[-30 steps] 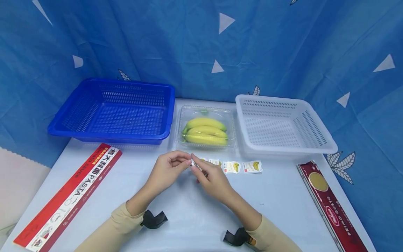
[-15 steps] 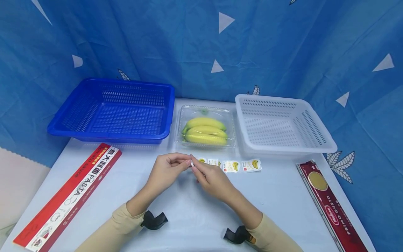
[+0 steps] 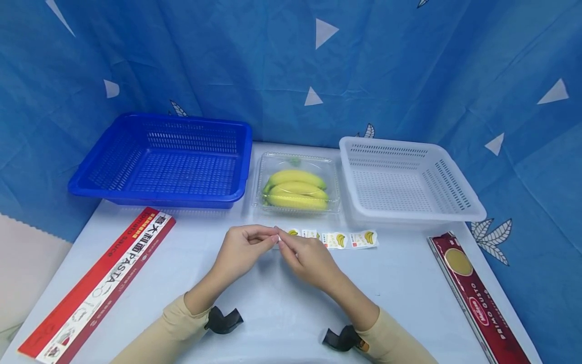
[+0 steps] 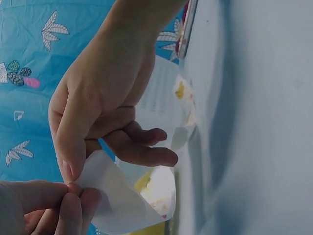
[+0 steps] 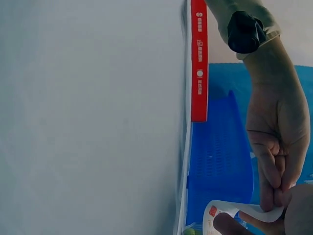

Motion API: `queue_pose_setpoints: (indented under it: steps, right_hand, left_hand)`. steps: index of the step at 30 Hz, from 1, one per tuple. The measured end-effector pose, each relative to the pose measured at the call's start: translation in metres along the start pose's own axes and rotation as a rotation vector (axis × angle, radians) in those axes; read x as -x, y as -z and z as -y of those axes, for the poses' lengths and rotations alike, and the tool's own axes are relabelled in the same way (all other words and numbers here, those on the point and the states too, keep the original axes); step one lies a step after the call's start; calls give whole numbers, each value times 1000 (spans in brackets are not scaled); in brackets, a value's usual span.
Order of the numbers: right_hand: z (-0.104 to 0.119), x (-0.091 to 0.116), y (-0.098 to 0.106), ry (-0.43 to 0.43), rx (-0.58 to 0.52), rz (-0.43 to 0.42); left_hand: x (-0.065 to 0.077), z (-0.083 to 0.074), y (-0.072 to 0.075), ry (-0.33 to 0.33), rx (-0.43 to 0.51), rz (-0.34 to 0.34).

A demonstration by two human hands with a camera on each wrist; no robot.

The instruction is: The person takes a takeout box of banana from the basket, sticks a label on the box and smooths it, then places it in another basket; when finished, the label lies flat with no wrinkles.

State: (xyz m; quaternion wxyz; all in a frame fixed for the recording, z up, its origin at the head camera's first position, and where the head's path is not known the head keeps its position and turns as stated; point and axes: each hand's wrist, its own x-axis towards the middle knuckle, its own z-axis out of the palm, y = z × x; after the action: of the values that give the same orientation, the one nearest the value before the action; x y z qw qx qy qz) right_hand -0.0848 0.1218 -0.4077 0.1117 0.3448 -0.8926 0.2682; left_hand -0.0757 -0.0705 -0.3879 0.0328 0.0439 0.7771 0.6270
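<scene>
A strip of banana stickers (image 3: 364, 239) runs along the table, its left end lifted to my hands. My left hand (image 3: 243, 250) pinches a corner of that end between thumb and fingers. My right hand (image 3: 313, 263) meets it there, thumb and forefinger pinching the same corner. In the left wrist view the strip's blank white back (image 4: 115, 196) bends away below the right hand's fingers, with a printed banana label on its far side. The right wrist view has the white paper (image 5: 252, 209) curving between both hands. The fingertips hide most of the pinched corner.
Behind the strip stands a clear lidded container (image 3: 261, 174) with bananas (image 3: 295, 194). A blue basket (image 3: 241, 194) is at back left, a white basket (image 3: 473, 207) at back right. A pasta box (image 3: 104, 283) lies left, a dark red pasta pack (image 3: 477, 298) right.
Both hands stay together at the strip's end, having shifted down very slightly. The printed piece seen between the fingertips has turned, and only a small white bit shows there now.
</scene>
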Motion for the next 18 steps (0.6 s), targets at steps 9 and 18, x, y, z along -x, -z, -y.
queue_pose_setpoints:
  steps: [9, 18]
  right_hand:
    - [0, 0, 0, -34, -37, 4]
    - [-2, -2, -3, -24, -167, -59]
  left_hand:
    - [3, 1, -1, -11, -26, -6]
    - [5, 5, 0, -9, -23, -5]
